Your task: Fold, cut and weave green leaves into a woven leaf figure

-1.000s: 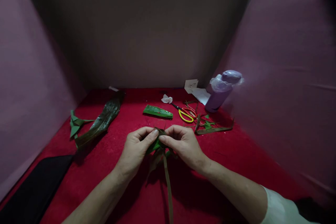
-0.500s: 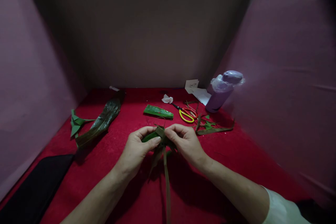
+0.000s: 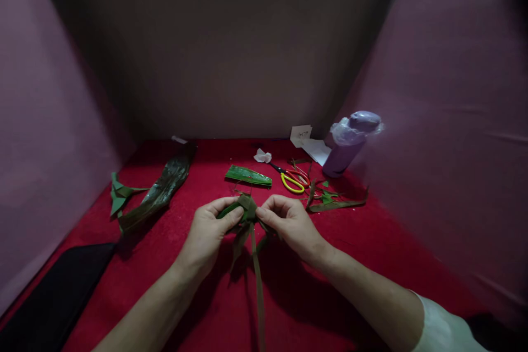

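Note:
A folded bundle of green leaf strips (image 3: 248, 207) is held up above the red cloth, with one long strip hanging down toward me. My left hand (image 3: 215, 223) is closed on its left side, the thumb pressed over a green fold. My right hand (image 3: 289, 224) pinches its right side between thumb and bent fingers. Short strip ends droop below the bundle. Just beyond my hands lies a cut piece of green leaf (image 3: 248, 176). Scissors (image 3: 292, 179) with red and yellow handles rest to its right.
On the left are a long dark leaf (image 3: 173, 179), a folded green leaf shape (image 3: 119, 193) and a flat black object (image 3: 61, 291). Leaf scraps (image 3: 338, 205), white papers (image 3: 315, 151) and a plastic-wrapped purple bottle (image 3: 348, 148) stand or lie right. A crumpled tissue (image 3: 262, 155) sits behind the scissors.
My left hand and the leaf bundle have shifted slightly left, and the hanging strip has swung left with them. My right hand stays nearly in place. The objects on the cloth have not moved.

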The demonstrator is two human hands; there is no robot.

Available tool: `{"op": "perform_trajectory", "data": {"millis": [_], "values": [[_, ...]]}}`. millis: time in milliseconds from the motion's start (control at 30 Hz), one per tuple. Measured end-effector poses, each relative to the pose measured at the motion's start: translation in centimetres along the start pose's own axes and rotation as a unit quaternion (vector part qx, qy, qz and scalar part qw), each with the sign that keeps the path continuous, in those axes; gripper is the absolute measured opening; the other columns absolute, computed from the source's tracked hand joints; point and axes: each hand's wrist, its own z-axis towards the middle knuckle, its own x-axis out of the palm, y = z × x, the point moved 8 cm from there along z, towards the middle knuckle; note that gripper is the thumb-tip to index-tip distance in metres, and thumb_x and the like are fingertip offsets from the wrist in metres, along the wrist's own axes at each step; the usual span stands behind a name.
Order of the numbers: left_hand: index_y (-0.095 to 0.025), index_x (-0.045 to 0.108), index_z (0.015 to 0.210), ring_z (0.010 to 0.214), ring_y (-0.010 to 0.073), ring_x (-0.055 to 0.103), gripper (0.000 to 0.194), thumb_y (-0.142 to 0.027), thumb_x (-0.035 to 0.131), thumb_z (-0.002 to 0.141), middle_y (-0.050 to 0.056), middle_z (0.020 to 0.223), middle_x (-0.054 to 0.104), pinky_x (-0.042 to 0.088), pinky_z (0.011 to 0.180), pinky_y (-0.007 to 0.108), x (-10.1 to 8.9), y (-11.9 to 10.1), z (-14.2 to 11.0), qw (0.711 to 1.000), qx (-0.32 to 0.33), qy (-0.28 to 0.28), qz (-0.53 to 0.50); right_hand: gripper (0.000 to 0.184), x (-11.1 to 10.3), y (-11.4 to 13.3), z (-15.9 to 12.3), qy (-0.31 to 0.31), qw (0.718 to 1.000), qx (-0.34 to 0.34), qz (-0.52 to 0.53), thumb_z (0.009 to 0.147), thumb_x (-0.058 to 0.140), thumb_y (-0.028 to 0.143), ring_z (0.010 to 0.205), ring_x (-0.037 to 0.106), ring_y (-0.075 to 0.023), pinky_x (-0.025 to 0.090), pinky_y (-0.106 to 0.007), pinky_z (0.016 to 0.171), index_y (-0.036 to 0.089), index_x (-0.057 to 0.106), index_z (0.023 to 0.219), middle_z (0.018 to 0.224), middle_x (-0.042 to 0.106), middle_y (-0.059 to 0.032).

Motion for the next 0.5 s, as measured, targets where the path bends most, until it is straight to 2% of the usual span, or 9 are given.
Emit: {"op": "perform_trajectory", "data": {"millis": [500], "values": [[-0.014, 0.072, 0.087, 0.065, 0.0126, 0.064, 0.027, -0.025, 0.077, 0.063, 0.005, 0.076, 0.074, 0.05, 0.065, 0.021, -0.67, 0.53, 0.09, 0.997, -0.027, -0.062, -0.041, 0.034, 0.05, -0.46, -0.21, 0.011, 0.999, 0.034, 0.001, 0.072, 0.067, 0.041, 0.048, 0.038, -0.0067, 0.03, -0.021, 0.047, 0.016, 0.047, 0.06, 0.053, 0.048, 0.0038]]}}
